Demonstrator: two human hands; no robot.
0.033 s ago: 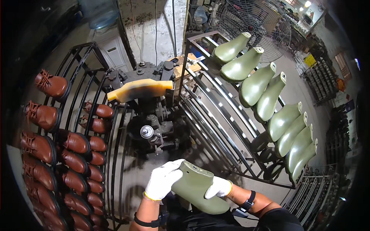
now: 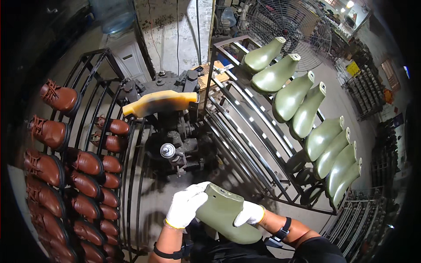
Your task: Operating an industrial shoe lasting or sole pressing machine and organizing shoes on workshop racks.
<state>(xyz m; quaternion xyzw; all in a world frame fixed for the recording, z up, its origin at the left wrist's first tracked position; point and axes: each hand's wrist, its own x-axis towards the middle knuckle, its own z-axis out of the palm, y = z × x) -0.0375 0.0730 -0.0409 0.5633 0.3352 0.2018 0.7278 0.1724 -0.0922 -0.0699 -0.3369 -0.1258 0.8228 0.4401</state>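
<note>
Close to my body I hold an olive-green shoe last (image 2: 226,217) between both hands, its flat top end up and its toe pointing down to the right. White knit gloves with yellow cuffs cover my hands. My left hand (image 2: 187,204) grips the upper left side near the top edge, its fingertips partly hidden behind the last. On the right side, my right hand (image 2: 249,213) closes round it with the thumb across the front. A small dark hole shows near the last's top.
At the right, a metal rack (image 2: 250,114) carries several green lasts (image 2: 291,98). Several brown lace-up shoes (image 2: 50,131) stand on a black rack (image 2: 92,70) at the left. Between them is a dark machine (image 2: 175,131) with a yellow curved pad (image 2: 160,103). A large fan (image 2: 285,33) stands behind.
</note>
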